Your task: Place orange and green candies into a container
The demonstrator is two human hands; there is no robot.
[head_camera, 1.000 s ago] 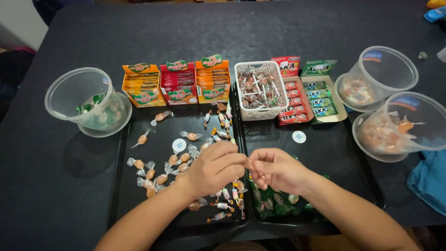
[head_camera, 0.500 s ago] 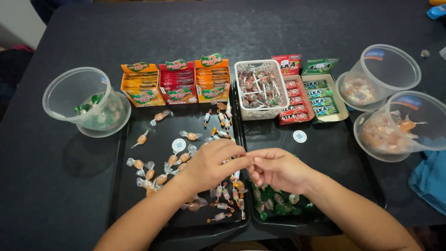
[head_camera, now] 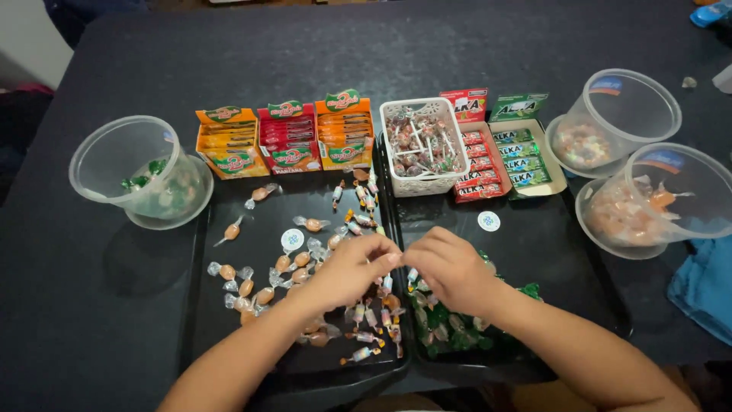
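My left hand [head_camera: 352, 268] and my right hand [head_camera: 450, 268] meet fingertip to fingertip over the seam between two black trays. Both have their fingers curled and pinched together on what looks like a small wrapped candy, mostly hidden by the fingers. The left tray [head_camera: 229, 200] holds scattered orange wrapped candies [head_camera: 263, 296] and small striped candies [head_camera: 364, 204]. Green wrapped candies [head_camera: 457, 328] lie on the right tray [head_camera: 549, 252] under and in front of my right hand.
Behind the trays stand three orange and red candy boxes [head_camera: 286, 139], a white basket of lollipops [head_camera: 423, 145] and open red and green gum boxes [head_camera: 499, 156]. Clear tubs stand at the left [head_camera: 133, 164] and right [head_camera: 648, 198]. A blue cloth [head_camera: 705, 286] lies far right.
Both hands stay together at the trays' seam and have drifted slightly forward and to the right; the fingers keep working at the same spot.
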